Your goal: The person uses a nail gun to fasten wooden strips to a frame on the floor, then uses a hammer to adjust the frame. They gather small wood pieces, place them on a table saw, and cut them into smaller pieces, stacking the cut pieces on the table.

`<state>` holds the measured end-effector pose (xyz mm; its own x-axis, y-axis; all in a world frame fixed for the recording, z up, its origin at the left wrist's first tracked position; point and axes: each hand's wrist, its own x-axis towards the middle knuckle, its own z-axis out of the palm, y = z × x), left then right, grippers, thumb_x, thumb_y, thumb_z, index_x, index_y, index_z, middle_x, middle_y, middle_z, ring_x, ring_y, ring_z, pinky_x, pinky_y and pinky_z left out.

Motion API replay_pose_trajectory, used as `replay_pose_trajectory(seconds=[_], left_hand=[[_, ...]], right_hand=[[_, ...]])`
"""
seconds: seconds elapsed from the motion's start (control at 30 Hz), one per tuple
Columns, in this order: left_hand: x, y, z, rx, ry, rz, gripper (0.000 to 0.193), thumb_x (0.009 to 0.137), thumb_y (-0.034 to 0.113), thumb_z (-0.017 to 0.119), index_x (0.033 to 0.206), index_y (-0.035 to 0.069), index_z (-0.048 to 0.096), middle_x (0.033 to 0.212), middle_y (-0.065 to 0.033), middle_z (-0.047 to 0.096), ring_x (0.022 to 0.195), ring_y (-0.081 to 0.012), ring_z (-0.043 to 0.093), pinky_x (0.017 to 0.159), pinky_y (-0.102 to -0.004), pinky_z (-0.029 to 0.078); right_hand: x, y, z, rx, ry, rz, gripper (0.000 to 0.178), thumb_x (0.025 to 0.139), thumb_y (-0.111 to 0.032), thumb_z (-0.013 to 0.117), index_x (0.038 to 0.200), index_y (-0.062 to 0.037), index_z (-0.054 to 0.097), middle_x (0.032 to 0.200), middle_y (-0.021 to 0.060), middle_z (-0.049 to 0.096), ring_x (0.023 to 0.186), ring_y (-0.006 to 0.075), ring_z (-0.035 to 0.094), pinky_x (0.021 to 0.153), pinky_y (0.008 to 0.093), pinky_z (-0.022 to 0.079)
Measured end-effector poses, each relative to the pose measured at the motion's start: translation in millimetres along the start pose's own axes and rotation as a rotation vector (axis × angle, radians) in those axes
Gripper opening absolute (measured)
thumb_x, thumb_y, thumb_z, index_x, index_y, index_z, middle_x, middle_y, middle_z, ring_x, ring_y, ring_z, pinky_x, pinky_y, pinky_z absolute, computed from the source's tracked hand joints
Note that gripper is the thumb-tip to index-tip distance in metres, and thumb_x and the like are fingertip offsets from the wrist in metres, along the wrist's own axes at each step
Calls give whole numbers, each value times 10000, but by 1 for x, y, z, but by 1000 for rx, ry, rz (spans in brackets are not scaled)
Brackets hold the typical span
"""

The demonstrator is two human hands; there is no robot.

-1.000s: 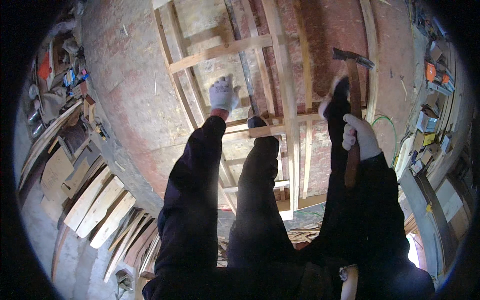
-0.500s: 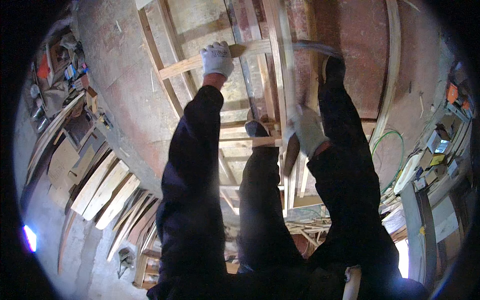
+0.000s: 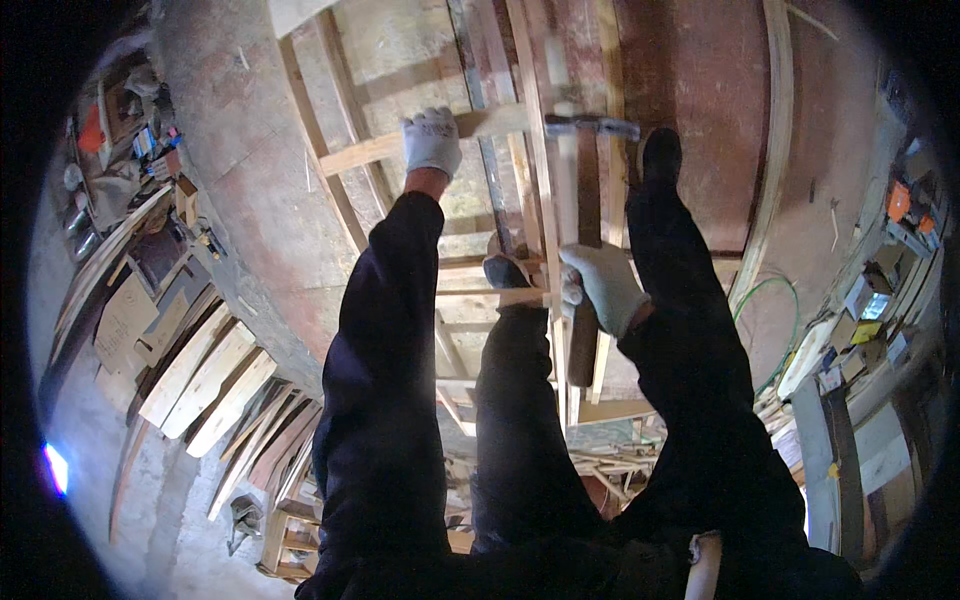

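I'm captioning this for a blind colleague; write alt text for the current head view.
A person's gloved right hand grips a hammer, while the gloved left hand holds a crosspiece of a wooden frame over a worn, reddish floor. Pale boards are at left.

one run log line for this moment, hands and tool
left hand: gloved, closed on wooden crosspiece | right hand: gloved, holding hammer by handle | black shoe: right of hammer

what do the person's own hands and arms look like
The left hand and right hand wear white gloves, the left one with dark print across its back. Both sleeves are long and black, ending short of the gloves at the wrists.
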<state>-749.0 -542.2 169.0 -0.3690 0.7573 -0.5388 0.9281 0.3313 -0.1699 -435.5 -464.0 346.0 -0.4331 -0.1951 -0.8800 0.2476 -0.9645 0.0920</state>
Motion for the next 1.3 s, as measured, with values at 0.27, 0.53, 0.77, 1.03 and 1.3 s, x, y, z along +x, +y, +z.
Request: replay_pose_trajectory(seconds=[0.27,0.53,0.77,1.03,1.3], left_hand=[[-108,22,-5,-737,172,-108,597,976,390,659,1417,1,555,1381,-279,617,1283,-447,590,1068,-506,490],[-528,83,24,-605,-738,-379,459,1090,362,412,1199,24,703,1082,-273,729,1036,-436,713,885,-562,554],[-605,209,-61,-1240,-771,-1032,446,1086,356,427,1203,27,705,1096,-265,730,1050,-425,710,897,-547,551],[-563,262,-85,-1459,-660,-1088,432,1082,350,445,1208,30,707,1111,-255,731,1067,-413,707,911,-530,547],[-594,362,-83,-1673,-489,-1260,419,1077,343,462,1212,33,709,1126,-245,732,1083,-401,704,924,-514,544]], right_hand=[[-77,-90,-54,26,64,103,303,1009,-267,648,771,-138,512,608,-15,491,507,138,499,492,320,426],[-135,-218,-153,-94,280,-89,270,1042,-276,619,823,-145,529,664,-27,504,573,143,513,561,315,457],[-76,-326,-121,283,91,-617,236,1075,-274,564,890,-144,500,733,9,497,651,182,510,661,385,494],[54,-318,105,-236,-156,-354,307,1023,-297,631,773,-146,537,678,30,575,610,207,565,640,378,533],[-4,-332,101,-763,-246,-113,371,1082,-302,576,742,-202,463,642,-70,445,534,99,418,544,292,423]])
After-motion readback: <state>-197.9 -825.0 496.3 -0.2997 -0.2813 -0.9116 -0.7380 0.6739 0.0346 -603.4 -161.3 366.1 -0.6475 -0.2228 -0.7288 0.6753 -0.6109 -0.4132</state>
